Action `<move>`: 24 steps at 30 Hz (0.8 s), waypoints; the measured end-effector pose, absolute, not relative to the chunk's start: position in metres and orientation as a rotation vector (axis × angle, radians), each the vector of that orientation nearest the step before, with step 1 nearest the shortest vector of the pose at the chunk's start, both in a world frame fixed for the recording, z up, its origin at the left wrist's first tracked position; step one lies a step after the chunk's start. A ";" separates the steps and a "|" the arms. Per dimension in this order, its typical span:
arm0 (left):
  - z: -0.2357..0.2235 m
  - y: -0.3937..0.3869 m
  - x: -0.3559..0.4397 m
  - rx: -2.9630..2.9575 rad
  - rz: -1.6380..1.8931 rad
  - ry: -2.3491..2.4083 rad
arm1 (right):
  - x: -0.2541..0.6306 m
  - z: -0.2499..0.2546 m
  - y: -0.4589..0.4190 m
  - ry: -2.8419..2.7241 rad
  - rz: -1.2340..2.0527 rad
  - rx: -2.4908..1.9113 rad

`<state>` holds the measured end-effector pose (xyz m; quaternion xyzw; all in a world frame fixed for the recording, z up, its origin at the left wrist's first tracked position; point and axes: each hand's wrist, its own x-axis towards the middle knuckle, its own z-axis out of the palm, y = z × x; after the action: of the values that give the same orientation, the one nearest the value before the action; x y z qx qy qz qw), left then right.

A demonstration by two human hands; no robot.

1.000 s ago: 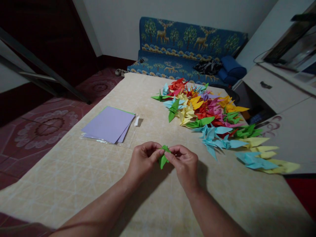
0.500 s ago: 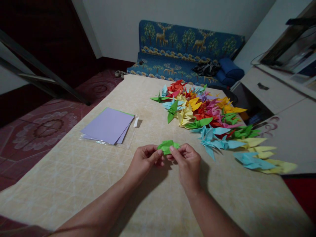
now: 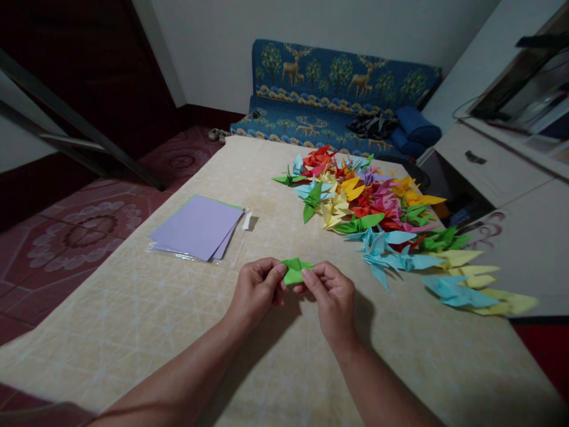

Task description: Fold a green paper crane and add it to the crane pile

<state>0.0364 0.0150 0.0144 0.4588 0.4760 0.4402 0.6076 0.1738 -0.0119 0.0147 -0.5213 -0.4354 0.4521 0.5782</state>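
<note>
A small folded piece of green paper is pinched between both of my hands just above the table. My left hand grips its left side with thumb and forefinger closed. My right hand pinches its right side, fingers curled. A large pile of folded paper cranes in many colours lies beyond and to the right of my hands. A stack of lilac paper sheets in a clear wrapper lies to the left.
The table wears a beige patterned cloth. A blue sofa with a deer pattern stands behind it. A white cabinet with a drawer is on the right. Red patterned floor shows at the left.
The green paper has been turned in my fingers from hanging down to lying flatter and more compact. Both hands stay in nearly the same spot.
</note>
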 end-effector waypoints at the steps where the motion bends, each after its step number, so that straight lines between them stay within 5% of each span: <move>1: 0.014 0.015 0.037 1.049 1.023 1.106 | 0.175 0.015 -0.012 -1.034 1.057 -1.219; 24: 0.009 0.017 0.035 1.341 1.026 1.253 | 0.185 0.012 -0.013 -1.030 1.024 -1.145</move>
<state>0.0349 0.0172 0.0095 0.5536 0.5173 0.4237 0.4964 0.1846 -0.0133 0.0115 -0.4944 -0.4445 0.4422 0.6021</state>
